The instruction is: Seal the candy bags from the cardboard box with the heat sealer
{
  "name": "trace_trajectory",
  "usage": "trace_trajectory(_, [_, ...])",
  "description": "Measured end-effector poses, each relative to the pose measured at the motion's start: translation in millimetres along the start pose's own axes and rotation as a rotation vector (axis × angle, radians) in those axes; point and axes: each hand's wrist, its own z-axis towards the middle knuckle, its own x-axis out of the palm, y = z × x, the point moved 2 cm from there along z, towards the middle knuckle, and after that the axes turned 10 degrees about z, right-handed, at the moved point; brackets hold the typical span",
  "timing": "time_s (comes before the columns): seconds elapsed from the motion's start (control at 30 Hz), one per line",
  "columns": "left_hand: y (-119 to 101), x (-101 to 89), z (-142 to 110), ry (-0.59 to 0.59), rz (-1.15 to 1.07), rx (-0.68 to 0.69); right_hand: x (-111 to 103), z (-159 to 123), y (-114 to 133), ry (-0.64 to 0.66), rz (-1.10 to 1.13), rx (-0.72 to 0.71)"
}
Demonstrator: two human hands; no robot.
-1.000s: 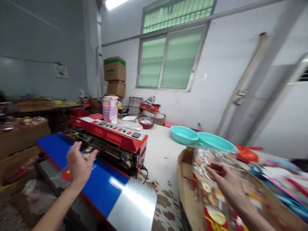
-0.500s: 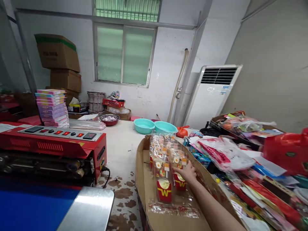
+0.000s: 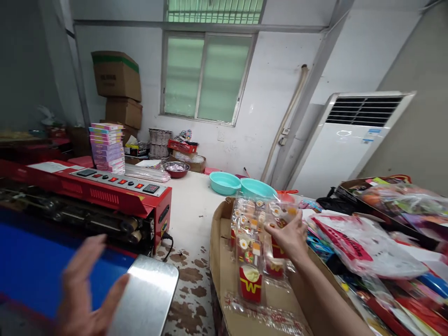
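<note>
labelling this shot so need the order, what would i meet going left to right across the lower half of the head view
left hand → metal plate → front packet with a yellow W → right hand → white-and-pink plastic bag

Clear, glossy plastic wraps the packets (image 3: 249,268), and the carton (image 3: 221,252) is matt cardboard. The end plate (image 3: 149,289) is smooth, shiny metal; the basins (image 3: 224,187) look like smooth plastic.

Packets (image 3: 250,268) in carton (image 3: 224,261), right of machine (image 3: 131,198); basins (image 3: 224,184) behind carton on table (image 3: 189,198).
</note>
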Motion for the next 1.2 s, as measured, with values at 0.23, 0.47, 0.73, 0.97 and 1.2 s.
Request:
trace_trajectory(0.23, [-69.6, 70.8, 12.3, 0.684, -0.665, -0.408, -18.3, -122.7, 137.4, 0.473, 0.416, -0.401])
trace_trajectory(0.47, [-55.7, 56.3, 28.6, 0.591, -1.103, -0.724, 16.2, -185.2, 163.1, 0.741, 0.707, -0.397])
trace_trajectory(0.73, [-14.1, 17.1, 11.6, 0.816, -1.048, -0.766, 32.1, -169.4, 199.0, 1.351, 0.939, -0.228])
trace_trajectory(0.97, [11.1, 30.3, 10.2, 0.642, -0.969, -0.873, 71.8, -191.9, 198.0, 1.298, 0.957, 0.054])
trace_trajectory(1.2, [22.9, 28.1, 8.7, 0.636, -0.931, -0.968, 87.7, -198.2, 194.1, 1.261, 0.993, 0.192])
